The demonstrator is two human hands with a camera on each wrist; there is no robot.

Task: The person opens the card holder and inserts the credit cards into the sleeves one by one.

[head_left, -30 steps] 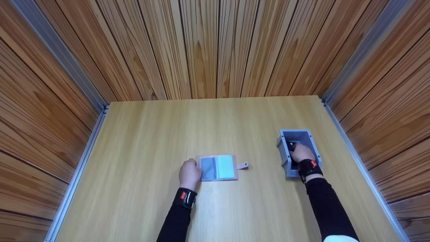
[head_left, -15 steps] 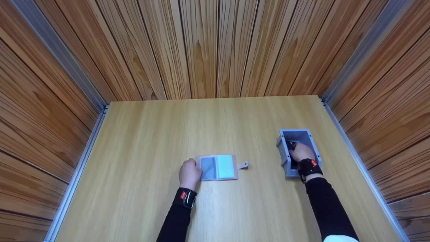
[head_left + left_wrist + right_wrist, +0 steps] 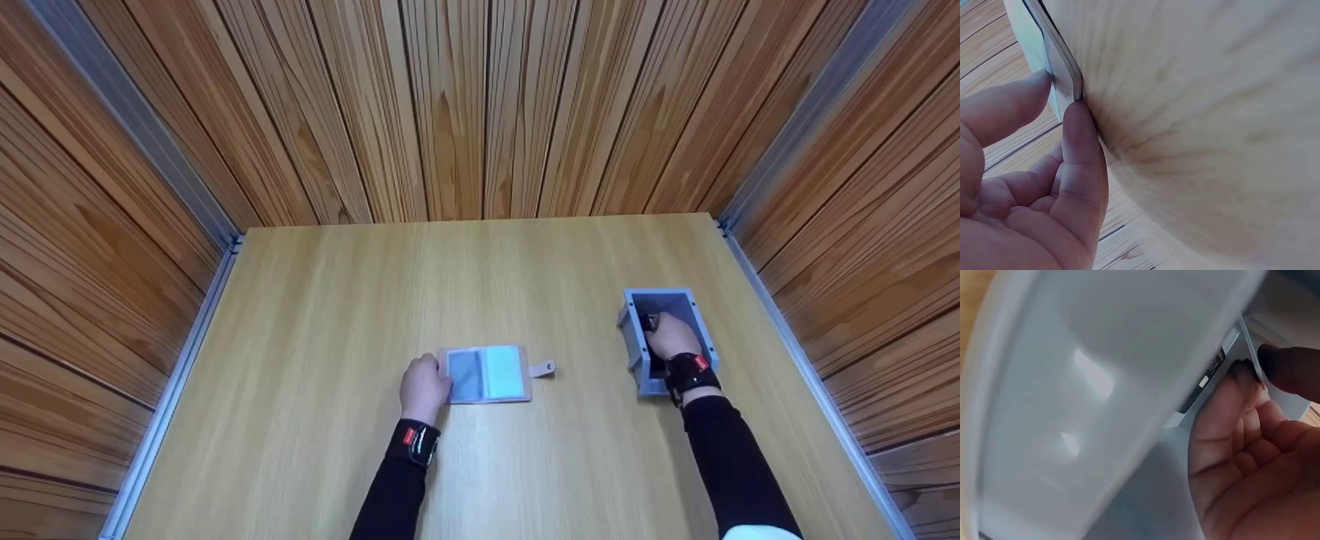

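A small card holder (image 3: 501, 373) lies spread open on the table, with a strap (image 3: 541, 369) sticking out to its right. My left hand (image 3: 424, 386) holds its left edge; in the left wrist view the thumb and forefinger pinch the cover's rim. My right hand (image 3: 673, 341) reaches down into a grey-blue plastic bin (image 3: 636, 349). Inside it, the right wrist view shows thumb and forefinger pinching a thin card (image 3: 1252, 349), seen nearly edge-on. Behind the fingers is a dark printed patch (image 3: 1203, 379). The bin wall hides part of its contents.
The bin stands on the right part of the wooden table (image 3: 337, 300). Wood-panelled walls (image 3: 465, 112) enclose the table at the back and both sides, with metal rails (image 3: 180, 375) along the side edges.
My right hand has shifted slightly forward inside the bin, and the dark item by its fingers looks a little different. The left hand and card holder stay where they were.
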